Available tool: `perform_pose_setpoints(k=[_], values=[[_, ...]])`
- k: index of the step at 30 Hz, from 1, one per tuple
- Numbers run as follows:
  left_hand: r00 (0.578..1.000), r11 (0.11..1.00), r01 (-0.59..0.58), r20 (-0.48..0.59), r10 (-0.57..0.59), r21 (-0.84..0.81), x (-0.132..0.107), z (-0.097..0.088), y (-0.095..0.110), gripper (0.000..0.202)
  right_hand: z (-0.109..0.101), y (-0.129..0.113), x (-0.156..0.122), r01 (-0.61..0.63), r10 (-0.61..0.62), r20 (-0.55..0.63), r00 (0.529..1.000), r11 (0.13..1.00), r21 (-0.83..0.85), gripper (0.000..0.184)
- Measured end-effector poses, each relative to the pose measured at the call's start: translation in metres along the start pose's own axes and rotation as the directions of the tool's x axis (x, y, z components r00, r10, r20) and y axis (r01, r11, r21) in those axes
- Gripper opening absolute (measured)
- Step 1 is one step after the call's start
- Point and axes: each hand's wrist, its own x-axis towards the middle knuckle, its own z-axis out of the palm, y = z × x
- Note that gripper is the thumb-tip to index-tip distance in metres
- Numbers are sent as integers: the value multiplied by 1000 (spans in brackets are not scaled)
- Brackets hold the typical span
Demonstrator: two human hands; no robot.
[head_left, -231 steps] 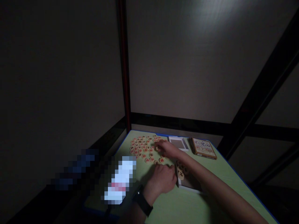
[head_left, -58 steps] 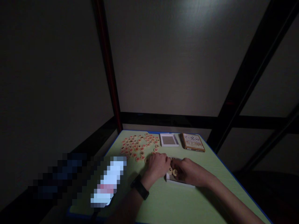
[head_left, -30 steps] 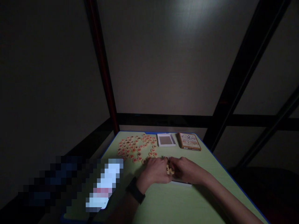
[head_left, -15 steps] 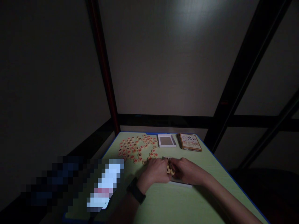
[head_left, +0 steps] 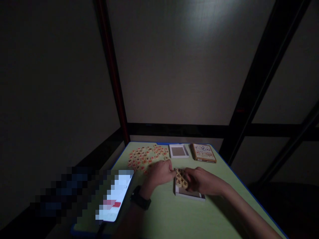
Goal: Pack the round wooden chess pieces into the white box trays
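Next to the open white box tray (head_left: 190, 196), my left hand (head_left: 161, 172) is closed with its fingers curled in. Whether anything sits inside that grip is hidden. My right hand (head_left: 203, 181) reaches over the tray, fingers bent together at its contents; what they grip is covered. Several round wooden Chinese chess pieces (head_left: 178, 182) with dark characters lie in the tray's left side, partly under the right fingers. Beyond my left hand, many more chess pieces (head_left: 139, 156) with red or dark characters are spread loose over the green table (head_left: 169, 215).
A second white tray (head_left: 178, 151) lies at the table's far side, beside a printed brown box (head_left: 203, 153). A lit phone or tablet (head_left: 116, 196), partly pixelated, stands at the left edge. A wall with dark beams is behind the table.
My left hand has moved left, away from the tray and my right hand, uncovering chess pieces and the tray's left edge. My right hand stays over the tray.
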Motion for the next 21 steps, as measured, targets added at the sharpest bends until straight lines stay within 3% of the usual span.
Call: perform_pose_setpoints(k=[4, 9, 12, 16, 21], values=[[979, 986, 128, -172, -109, 105, 17, -28, -35, 25, -8, 5, 0, 2, -2, 5, 1000, 997, 78, 24], [984, 925, 176, -67, -163, 338, 31, -55, -72, 31, -9, 11, 4, -13, 15, -21, 1000, 996, 87, 23], [988, 928, 135, 20, -151, 346, 37, -59, -85, 23, -7, 15, 6, 4, 1, -61, 998, 997, 76, 18], [989, 943, 94, 80, -126, 321, 48, -57, -94, 30, -5, 23, 9, -2, 6, -81, 997, 999, 54, 13], [994, 957, 54, 76, -79, 285, 68, -49, -83, 33, -3, 30, 11, 1, 3, -71, 997, 998, 62, 10]])
